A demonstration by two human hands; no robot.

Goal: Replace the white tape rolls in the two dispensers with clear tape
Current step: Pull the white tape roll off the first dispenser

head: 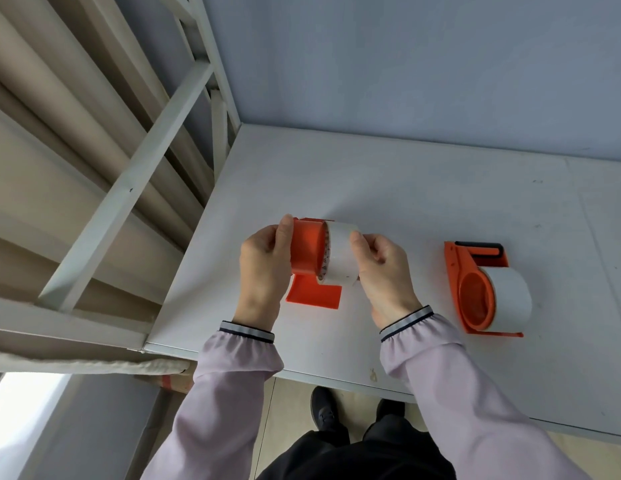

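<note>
Both hands raised above white table (406,188). Left hand (264,261) grips orange dispenser (307,251) by its hub; right hand (382,268) pinches white tape roll (342,254), part-way off the hub's right end. Second orange dispenser (475,289), white roll (510,296) seated, lies on table well right.

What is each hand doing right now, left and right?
Left hand: closed on the orange dispenser, held above the table.
Right hand: closed on the white tape roll, which is partly off the dispenser.
</note>
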